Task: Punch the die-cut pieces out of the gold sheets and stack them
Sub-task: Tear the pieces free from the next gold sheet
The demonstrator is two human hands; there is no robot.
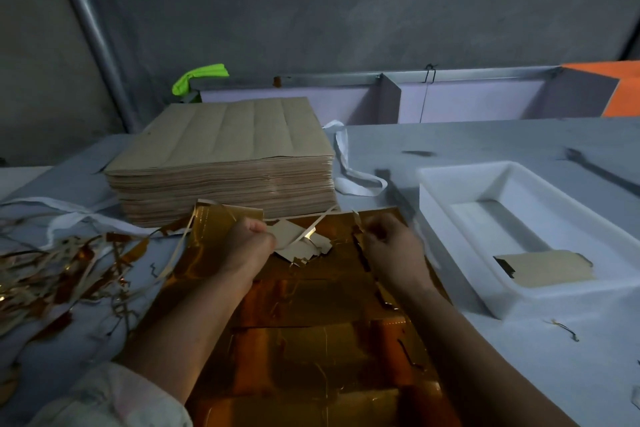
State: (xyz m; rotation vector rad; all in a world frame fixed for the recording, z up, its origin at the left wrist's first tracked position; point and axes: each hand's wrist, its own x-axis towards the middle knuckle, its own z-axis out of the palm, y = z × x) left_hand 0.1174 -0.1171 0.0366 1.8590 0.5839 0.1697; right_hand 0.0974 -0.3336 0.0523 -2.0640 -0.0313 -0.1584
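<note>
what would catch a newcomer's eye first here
The shiny gold sheet in the centre foreground stands out, gripped at its far end by the left hand and right hand. Behind it sits a thick stack of brown sheets, with tangled gold scrap strips at left and a white tray at right.

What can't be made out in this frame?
Head view:
Gold sheet: near edge cut off by frame bottom.
Left hand, right hand: fingertips gripping the sheet hidden behind knuckles.
Pieces in white tray: count unreadable, too flat.
Scrap strips: cut off at left edge.
</note>
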